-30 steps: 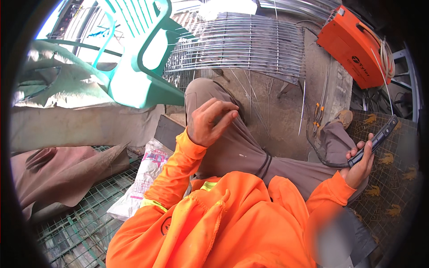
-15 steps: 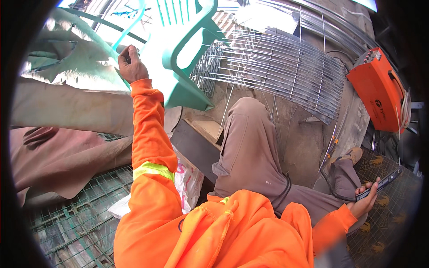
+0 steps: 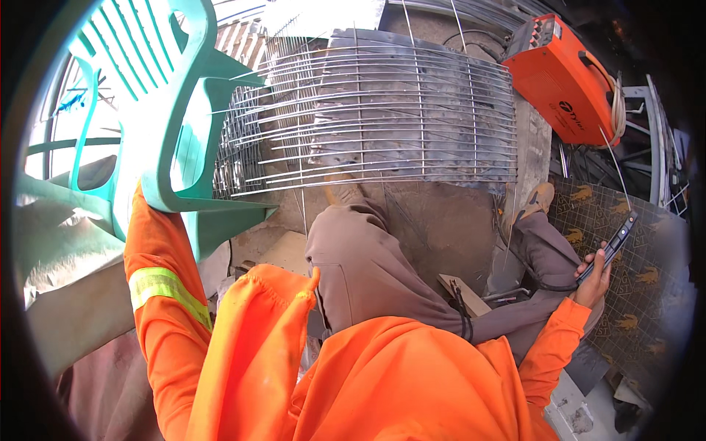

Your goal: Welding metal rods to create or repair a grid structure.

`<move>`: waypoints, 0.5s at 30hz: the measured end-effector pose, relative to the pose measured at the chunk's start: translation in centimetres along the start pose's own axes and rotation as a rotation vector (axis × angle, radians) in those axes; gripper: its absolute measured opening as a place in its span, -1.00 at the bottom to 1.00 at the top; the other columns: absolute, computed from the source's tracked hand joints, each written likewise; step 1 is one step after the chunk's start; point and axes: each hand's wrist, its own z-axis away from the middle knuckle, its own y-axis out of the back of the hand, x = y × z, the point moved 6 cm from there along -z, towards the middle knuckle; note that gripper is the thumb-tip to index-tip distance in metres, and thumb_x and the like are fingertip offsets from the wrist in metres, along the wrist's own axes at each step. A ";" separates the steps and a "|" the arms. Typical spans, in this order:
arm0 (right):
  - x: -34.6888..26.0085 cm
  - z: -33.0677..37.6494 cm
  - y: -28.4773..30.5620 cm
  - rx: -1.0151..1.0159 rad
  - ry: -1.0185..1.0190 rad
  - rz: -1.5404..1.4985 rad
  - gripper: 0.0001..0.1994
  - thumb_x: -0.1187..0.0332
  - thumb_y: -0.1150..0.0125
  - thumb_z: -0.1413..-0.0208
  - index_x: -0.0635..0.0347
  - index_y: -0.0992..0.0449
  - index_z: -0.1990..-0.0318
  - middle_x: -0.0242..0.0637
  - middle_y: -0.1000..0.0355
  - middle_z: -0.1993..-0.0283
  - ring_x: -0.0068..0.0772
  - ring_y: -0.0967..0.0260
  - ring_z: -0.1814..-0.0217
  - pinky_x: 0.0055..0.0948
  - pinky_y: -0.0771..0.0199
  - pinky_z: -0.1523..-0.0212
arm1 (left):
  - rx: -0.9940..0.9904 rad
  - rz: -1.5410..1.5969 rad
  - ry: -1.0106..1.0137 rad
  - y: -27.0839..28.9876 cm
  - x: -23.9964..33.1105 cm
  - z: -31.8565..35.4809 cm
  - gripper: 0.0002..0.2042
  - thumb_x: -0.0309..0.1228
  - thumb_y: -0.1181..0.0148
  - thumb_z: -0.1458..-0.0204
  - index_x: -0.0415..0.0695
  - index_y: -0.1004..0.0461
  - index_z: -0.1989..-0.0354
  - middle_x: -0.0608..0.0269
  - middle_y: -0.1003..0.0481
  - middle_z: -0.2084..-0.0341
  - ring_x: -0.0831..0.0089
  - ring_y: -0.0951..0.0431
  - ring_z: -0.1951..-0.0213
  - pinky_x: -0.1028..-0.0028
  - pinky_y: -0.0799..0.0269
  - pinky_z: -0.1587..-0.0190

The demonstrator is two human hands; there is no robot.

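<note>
My right hand (image 3: 593,281), at the right over my bent leg, is wrapped round a black welding electrode holder (image 3: 609,247). A thin rod (image 3: 616,165) rises from the holder's far end towards an orange welding machine (image 3: 562,84). On the left my orange sleeve (image 3: 158,246) reaches forward to a light green plastic chair (image 3: 220,231). The chair's armrest hides my left hand, so its fingers do not show. Ahead of my knees lies a grille of thin steel rods (image 3: 421,110).
Under the grille is a grey metal sheet (image 3: 346,51). A dark patterned board (image 3: 640,294) lies beside my right hand. Metal frames (image 3: 651,140) stand behind the welding machine. Leather-like sheets (image 3: 81,309) drape at the left. A flat brown piece (image 3: 287,253) lies near my knee.
The view has swung left-to-right, so the chair shows more fully. My left hand, earlier visible with curled fingers, has gone behind the chair's armrest. The right hand keeps the electrode holder.
</note>
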 end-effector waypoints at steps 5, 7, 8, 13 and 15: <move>-0.6 -0.3 -1.2 -0.060 -0.001 0.003 -0.56 0.14 -0.15 -0.32 0.15 -0.41 -0.24 -0.48 -0.36 0.41 -0.71 -0.25 0.58 -0.67 -0.21 0.60 | 0.003 -0.112 -0.053 1.3 -2.5 -1.5 -0.75 -0.43 -0.23 -0.16 -0.20 -0.50 0.01 0.22 -0.55 0.11 0.37 -0.55 0.15 0.42 -0.45 0.06; -1.5 0.0 -2.6 -0.098 0.011 0.000 -0.56 0.14 -0.15 -0.32 0.16 -0.40 -0.25 -0.48 -0.36 0.40 -0.72 -0.25 0.58 -0.68 -0.21 0.60 | 0.012 -0.160 -0.080 3.4 -5.0 -1.7 -0.76 -0.43 -0.22 -0.16 -0.19 -0.50 0.01 0.22 -0.55 0.09 0.37 -0.55 0.14 0.41 -0.44 0.06; -1.4 0.0 -3.2 -0.123 0.010 -0.012 -0.55 0.14 -0.14 -0.32 0.17 -0.39 -0.25 -0.49 -0.35 0.41 -0.73 -0.25 0.58 -0.68 -0.21 0.60 | 0.013 -0.175 -0.098 3.4 -5.7 -1.2 -0.76 -0.43 -0.21 -0.16 -0.19 -0.49 0.01 0.22 -0.54 0.09 0.37 -0.55 0.14 0.41 -0.44 0.06; -3.5 0.6 -3.8 -0.121 0.034 0.008 -0.57 0.15 -0.14 -0.32 0.17 -0.41 -0.23 -0.48 -0.36 0.43 -0.73 -0.25 0.58 -0.67 -0.24 0.60 | 0.026 -0.234 -0.213 3.9 -9.8 1.0 -0.76 -0.44 -0.19 -0.17 -0.19 -0.48 0.01 0.22 -0.53 0.05 0.37 -0.56 0.13 0.40 -0.44 0.05; -3.2 1.0 -4.1 -0.134 0.022 -0.003 -0.57 0.16 -0.15 -0.32 0.18 -0.41 -0.22 -0.48 -0.36 0.42 -0.73 -0.26 0.58 -0.66 -0.24 0.59 | 0.036 -0.307 -0.258 9.7 -14.1 3.0 -0.76 -0.45 -0.19 -0.17 -0.19 -0.47 0.01 0.22 -0.52 0.04 0.37 -0.56 0.12 0.40 -0.43 0.05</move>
